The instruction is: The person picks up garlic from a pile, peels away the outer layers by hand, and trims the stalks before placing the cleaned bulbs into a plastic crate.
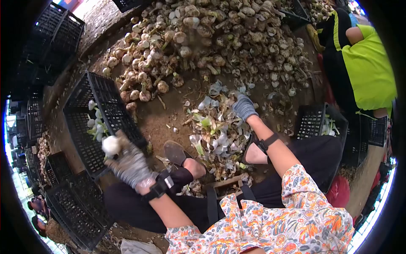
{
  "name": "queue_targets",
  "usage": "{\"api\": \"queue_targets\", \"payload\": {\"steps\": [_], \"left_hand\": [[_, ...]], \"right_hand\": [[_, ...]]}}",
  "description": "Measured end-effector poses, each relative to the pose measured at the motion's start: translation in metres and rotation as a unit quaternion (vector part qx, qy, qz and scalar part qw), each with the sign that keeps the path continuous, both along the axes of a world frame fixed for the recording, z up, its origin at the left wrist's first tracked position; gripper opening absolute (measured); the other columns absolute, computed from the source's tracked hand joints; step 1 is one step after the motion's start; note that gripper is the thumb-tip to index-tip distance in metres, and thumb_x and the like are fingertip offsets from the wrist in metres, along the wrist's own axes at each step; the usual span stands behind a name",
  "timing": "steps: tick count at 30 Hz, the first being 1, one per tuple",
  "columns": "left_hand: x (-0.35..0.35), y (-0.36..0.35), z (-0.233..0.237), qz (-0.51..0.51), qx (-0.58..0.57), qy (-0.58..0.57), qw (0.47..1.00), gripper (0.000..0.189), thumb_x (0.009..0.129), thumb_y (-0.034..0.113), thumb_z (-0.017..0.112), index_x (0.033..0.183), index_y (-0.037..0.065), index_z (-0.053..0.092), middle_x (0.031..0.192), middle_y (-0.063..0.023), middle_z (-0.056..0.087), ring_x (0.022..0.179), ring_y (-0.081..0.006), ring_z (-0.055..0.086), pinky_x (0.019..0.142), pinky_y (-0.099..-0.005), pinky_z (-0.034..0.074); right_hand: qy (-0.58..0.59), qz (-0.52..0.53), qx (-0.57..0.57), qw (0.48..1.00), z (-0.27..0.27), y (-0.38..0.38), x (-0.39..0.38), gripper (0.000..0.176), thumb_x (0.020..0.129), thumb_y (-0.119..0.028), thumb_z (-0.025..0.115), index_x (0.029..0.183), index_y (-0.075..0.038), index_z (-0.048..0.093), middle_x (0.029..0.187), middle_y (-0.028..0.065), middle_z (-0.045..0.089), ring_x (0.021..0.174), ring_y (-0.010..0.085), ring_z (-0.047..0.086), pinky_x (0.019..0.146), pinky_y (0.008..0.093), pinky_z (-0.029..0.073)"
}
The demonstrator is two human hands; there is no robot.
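My left hand, in a grey knitted glove with dirty fingertips, is closed on a clean white garlic bulb. It is at the near side of a tilted black plastic crate, where several white bulbs with green stems lie. My right hand, gloved the same way, is stretched forward over the far end of a heap of peeled garlic skins. Its fingers look curled together. What they hold, if anything, I cannot make out.
A large pile of unpeeled garlic covers the ground ahead. Another black crate with some bulbs stands by my right knee. A person in a yellow-green shirt sits at the right. More black crates stand at the left.
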State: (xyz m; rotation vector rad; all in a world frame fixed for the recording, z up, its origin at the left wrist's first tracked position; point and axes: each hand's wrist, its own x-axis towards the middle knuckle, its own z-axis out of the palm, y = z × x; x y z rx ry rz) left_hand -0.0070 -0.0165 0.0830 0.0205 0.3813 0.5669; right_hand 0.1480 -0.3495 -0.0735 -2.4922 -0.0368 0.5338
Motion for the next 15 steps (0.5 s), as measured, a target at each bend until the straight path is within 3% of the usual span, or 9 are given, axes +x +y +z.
{"api": "queue_targets", "payload": {"steps": [3,6,8,9,10,11,12,14,15], "left_hand": [[0.012,-0.008,0.017,0.033,0.102,0.0,0.994,0.062,0.087,0.046,0.042,0.121,-0.005,0.041,0.121,-0.0215,0.045,0.108,-0.0299,0.049,0.089,-0.0384,0.046],[0.029,-0.031,0.0,-0.125,0.1,-0.05,0.986,0.047,0.089,0.032,0.047,0.12,-0.004,0.043,0.117,-0.0167,0.05,0.091,-0.0227,0.054,0.075,-0.0371,0.05],[0.042,-0.066,-0.006,-0.154,0.181,0.153,0.959,0.042,0.088,0.031,0.05,0.117,0.001,0.047,0.108,-0.0136,0.055,0.088,-0.0205,0.054,0.072,-0.0334,0.047],[0.048,-0.086,-0.008,-0.157,0.24,0.217,0.933,0.041,0.087,0.032,0.052,0.115,0.003,0.048,0.106,-0.0115,0.055,0.086,-0.0189,0.053,0.068,-0.0305,0.047],[0.047,-0.083,-0.029,-0.264,0.162,0.179,0.934,0.04,0.085,0.032,0.055,0.114,0.005,0.049,0.103,-0.0104,0.055,0.088,-0.0174,0.053,0.068,-0.0277,0.047],[0.053,-0.091,-0.037,-0.297,0.18,0.249,0.904,0.04,0.084,0.029,0.057,0.115,0.006,0.048,0.1,-0.0106,0.054,0.086,-0.0172,0.054,0.067,-0.0271,0.048],[0.042,-0.091,-0.078,-0.288,0.143,0.055,0.945,0.042,0.083,0.025,0.059,0.118,0.006,0.046,0.103,-0.0126,0.054,0.086,-0.0185,0.056,0.067,-0.0265,0.05],[0.04,-0.104,-0.081,-0.299,0.299,0.231,0.876,0.054,0.083,0.02,0.06,0.129,0.006,0.035,0.115,-0.0156,0.05,0.093,-0.0201,0.056,0.074,-0.0274,0.051],[0.041,-0.106,-0.091,-0.317,0.379,0.265,0.828,0.063,0.079,0.018,0.065,0.132,0.008,0.033,0.121,-0.0154,0.047,0.1,-0.02,0.053,0.082,-0.0289,0.047]], "right_hand": [[-0.036,-0.024,0.036,0.998,-0.012,0.023,0.043,0.058,0.076,-0.035,0.061,0.123,-0.006,0.044,0.111,0.0226,0.054,0.102,0.0374,0.052,0.088,0.0415,0.041],[0.0,-0.113,-0.018,0.993,-0.023,0.058,0.087,0.067,0.076,-0.04,0.06,0.128,-0.003,0.037,0.119,0.0226,0.049,0.108,0.0388,0.048,0.091,0.0416,0.039],[-0.076,-0.084,-0.018,0.993,-0.043,0.075,0.108,0.069,0.071,-0.041,0.065,0.124,-0.002,0.042,0.108,0.0269,0.054,0.101,0.0389,0.051,0.085,0.041,0.043],[-0.061,-0.082,-0.08,0.991,-0.063,0.076,0.123,0.068,0.073,-0.041,0.063,0.125,-0.004,0.04,0.108,0.0264,0.054,0.1,0.0383,0.052,0.084,0.0417,0.043],[-0.25,0.02,-0.173,0.953,-0.188,0.053,0.154,0.063,0.074,-0.04,0.061,0.125,-0.008,0.043,0.104,0.0258,0.056,0.095,0.0373,0.054,0.08,0.0414,0.045],[-0.196,-0.109,-0.018,0.974,-0.103,0.069,0.132,0.06,0.075,-0.036,0.06,0.127,-0.013,0.041,0.098,0.0229,0.059,0.09,0.0355,0.056,0.077,0.0414,0.045],[-0.129,-0.085,-0.068,0.986,-0.047,0.076,0.122,0.052,0.076,-0.041,0.057,0.108,0.0,0.056,0.089,0.0253,0.06,0.08,0.0328,0.059,0.073,0.0409,0.047],[-0.274,0.04,0.031,0.96,-0.069,0.051,0.124,0.034,0.082,-0.025,0.055,0.106,-0.002,0.058,0.078,0.0193,0.063,0.063,0.0291,0.059,0.062,0.0363,0.049],[0.013,-0.176,0.33,0.927,-0.012,0.066,0.101,0.024,0.083,-0.014,0.055,0.103,-0.004,0.06,0.081,0.0115,0.065,0.066,0.0207,0.06,0.061,0.0302,0.05]]}}
